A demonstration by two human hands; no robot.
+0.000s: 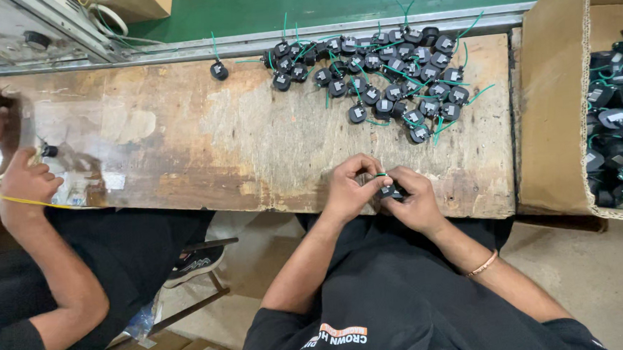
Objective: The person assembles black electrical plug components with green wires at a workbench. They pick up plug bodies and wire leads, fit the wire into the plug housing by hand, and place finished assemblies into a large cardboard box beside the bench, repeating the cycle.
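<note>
My left hand (350,187) and my right hand (416,201) meet at the near edge of a worn wooden bench (182,139). Together they pinch a small black component (388,191) with a thin green wire looping over it. My fingers cover most of that part. Farther back on the bench lies a heap of several similar black components with green wires (384,75). One lone component (218,70) sits apart to the heap's left.
A cardboard box (553,112) at the right holds several more black components (622,130). A co-worker's hands (24,184) work at the bench's left end, near a yellow wire. Behind the bench run a metal rail, a green belt (316,1) and a grey machine (20,30).
</note>
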